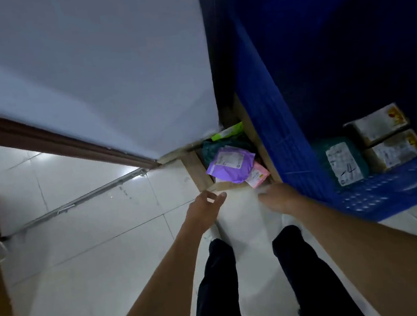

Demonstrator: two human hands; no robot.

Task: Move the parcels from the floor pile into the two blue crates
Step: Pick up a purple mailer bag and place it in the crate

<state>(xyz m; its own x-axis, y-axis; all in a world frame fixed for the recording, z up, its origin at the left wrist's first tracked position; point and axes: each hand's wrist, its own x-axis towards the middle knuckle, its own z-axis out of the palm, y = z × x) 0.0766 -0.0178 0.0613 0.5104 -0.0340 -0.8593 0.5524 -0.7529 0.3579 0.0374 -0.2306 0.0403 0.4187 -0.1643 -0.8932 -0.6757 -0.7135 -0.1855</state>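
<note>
Bare left forearm (164, 276) and right forearm (356, 239) both reach forward and down, angling in toward each other. The left hand (204, 207) has loosely curled fingers, with the thumb poking out toward the other hand. The right hand (280, 197) is knuckles-up and honestly too blurry to read the fingers.

I stand in a parcel storeroom. Tiled floor (92, 224), a blue crate (276, 123) and labelled parcels (343, 161) show it.

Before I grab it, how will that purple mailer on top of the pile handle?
The purple mailer looks like a soft, creased poly bag, so it is probably floppy and light. Its smooth film may be slippery. It overlaps the pink parcel, which might shift.
</note>
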